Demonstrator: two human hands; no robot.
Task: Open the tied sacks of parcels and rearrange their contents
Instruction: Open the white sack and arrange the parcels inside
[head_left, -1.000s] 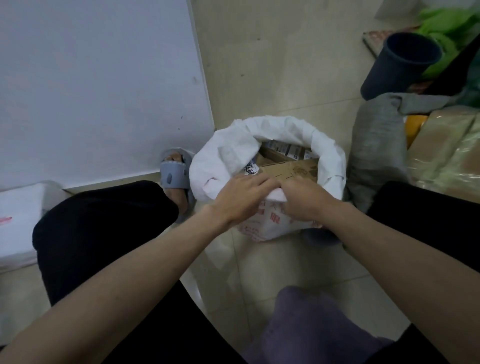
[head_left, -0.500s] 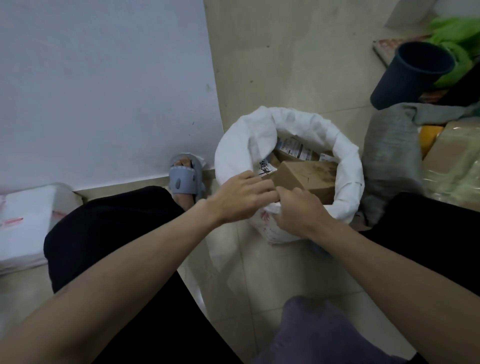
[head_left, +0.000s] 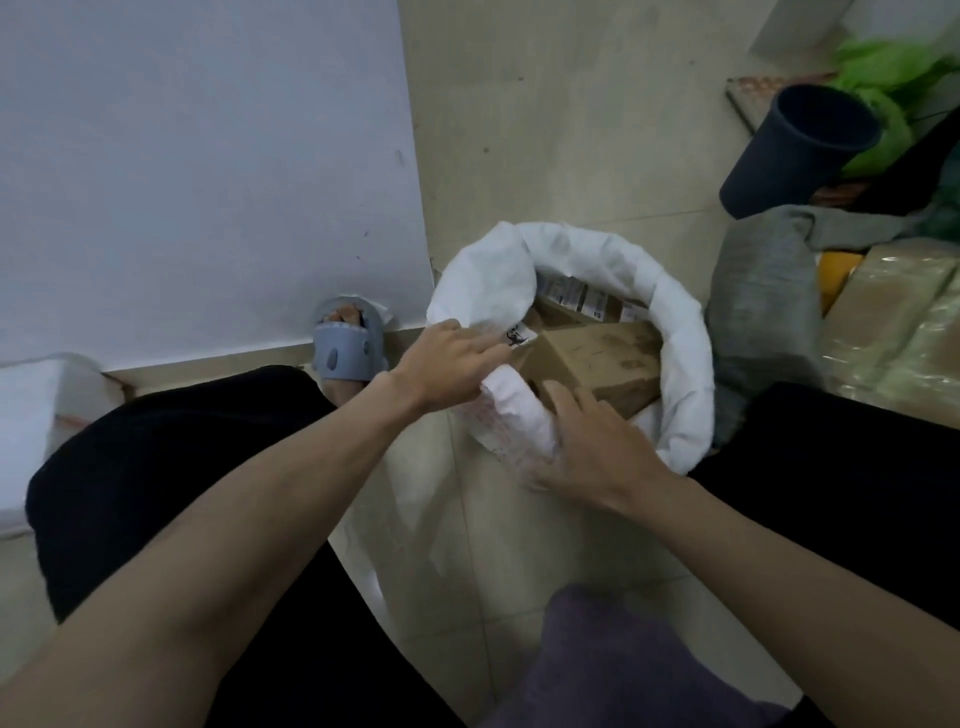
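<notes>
Both hands worked the rolled rim of the white woven sack, which stood on the pale tiled floor between the person's knees. The left hand gripped the rim's near-left fold; the right hand pressed it with fingers extended. Inside lay a brown cardboard box and smaller labelled parcels.

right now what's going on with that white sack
A person sitting on the floor is working at the open white sack between their knees. The left hand holds the rolled rim on the near left side, and the right hand presses on the near rim. Brown boxes fill the sack, none lifted out yet.
</notes>
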